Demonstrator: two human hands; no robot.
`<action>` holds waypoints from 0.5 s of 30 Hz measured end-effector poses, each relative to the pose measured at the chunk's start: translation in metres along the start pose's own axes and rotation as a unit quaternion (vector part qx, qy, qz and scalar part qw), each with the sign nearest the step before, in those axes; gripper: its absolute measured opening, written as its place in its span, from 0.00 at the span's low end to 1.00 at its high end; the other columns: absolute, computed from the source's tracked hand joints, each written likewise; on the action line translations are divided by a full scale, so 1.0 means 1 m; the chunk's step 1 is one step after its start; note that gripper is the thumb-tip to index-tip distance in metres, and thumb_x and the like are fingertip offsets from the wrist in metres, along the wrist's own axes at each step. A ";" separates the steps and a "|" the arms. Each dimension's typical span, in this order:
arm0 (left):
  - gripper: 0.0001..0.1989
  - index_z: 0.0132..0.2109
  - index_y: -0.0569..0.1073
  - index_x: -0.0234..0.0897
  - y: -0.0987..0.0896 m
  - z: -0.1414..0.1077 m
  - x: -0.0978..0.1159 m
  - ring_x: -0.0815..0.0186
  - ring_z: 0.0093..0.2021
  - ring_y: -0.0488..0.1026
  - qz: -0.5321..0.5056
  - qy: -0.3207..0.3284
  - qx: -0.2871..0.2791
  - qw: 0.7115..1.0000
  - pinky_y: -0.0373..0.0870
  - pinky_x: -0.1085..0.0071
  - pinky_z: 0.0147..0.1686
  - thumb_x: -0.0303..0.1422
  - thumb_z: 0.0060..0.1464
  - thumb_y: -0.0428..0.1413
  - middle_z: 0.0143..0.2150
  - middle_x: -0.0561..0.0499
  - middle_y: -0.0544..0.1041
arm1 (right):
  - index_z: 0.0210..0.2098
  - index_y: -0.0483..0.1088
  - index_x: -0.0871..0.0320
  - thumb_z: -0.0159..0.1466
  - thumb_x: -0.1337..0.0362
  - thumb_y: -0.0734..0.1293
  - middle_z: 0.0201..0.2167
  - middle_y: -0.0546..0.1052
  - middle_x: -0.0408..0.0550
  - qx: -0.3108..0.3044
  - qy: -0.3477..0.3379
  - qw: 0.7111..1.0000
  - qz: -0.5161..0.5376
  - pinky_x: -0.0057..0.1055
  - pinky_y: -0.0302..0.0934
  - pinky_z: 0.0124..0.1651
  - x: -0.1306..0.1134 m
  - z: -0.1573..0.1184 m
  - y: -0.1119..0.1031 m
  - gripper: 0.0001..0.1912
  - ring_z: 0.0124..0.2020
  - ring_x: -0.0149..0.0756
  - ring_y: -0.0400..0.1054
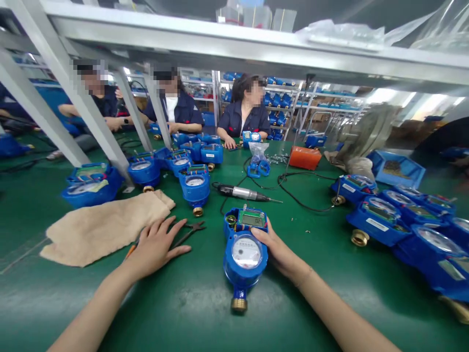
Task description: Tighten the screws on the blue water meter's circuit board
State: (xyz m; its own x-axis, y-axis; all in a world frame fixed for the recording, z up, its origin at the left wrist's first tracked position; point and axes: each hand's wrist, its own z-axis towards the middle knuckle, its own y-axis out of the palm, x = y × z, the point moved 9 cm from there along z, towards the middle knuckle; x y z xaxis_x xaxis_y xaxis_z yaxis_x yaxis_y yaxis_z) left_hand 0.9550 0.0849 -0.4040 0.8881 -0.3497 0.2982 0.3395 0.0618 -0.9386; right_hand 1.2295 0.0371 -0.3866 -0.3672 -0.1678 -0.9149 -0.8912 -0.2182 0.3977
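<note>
A blue water meter (240,274) stands on the green bench before me, its round dial facing up and its brass threaded end toward me. Its top compartment is uncovered, showing a green circuit board with a small display (252,221). My right hand (275,247) grips the meter's right side, thumb near the display. To the left, my left hand (156,244) rests with fingers spread over a pair of pliers (192,230). The jaws and part of an orange handle show; the rest lies under the hand. A beige cloth (102,227) is beside that hand.
An electric screwdriver (245,192) with a cable lies beyond the meter. More blue meters stand at left (196,188) and right (377,215). An orange box (305,158) and blue bin (395,168) are farther back. Metal shelf posts rise at left; co-workers sit across the bench.
</note>
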 end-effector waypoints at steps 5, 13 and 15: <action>0.34 0.67 0.58 0.46 0.012 -0.002 -0.009 0.43 0.67 0.51 0.090 0.014 0.019 0.996 0.47 0.43 0.62 0.54 0.58 0.48 0.67 0.41 0.60 | 0.58 0.55 0.53 0.60 0.57 0.73 0.55 0.72 0.50 -0.006 -0.011 0.999 0.044 0.43 0.57 0.61 0.004 0.008 -0.008 0.32 0.53 0.43 0.69; 0.28 0.62 0.67 0.40 0.033 0.013 0.001 0.41 0.62 0.60 0.158 0.045 0.111 0.980 0.51 0.41 0.60 0.45 0.57 0.48 0.61 0.42 0.69 | 0.57 0.58 0.57 0.56 0.57 0.73 0.50 0.74 0.54 -0.002 0.003 0.994 0.112 0.45 0.60 0.57 0.004 0.021 -0.024 0.34 0.50 0.45 0.72; 0.23 0.58 0.72 0.44 0.044 0.018 0.003 0.44 0.61 0.62 0.144 0.054 0.115 0.981 0.54 0.43 0.59 0.42 0.57 0.49 0.60 0.46 0.72 | 0.57 0.59 0.56 0.52 0.56 0.74 0.48 0.76 0.53 -0.001 0.008 0.990 0.139 0.45 0.61 0.55 0.006 0.028 -0.031 0.37 0.48 0.46 0.73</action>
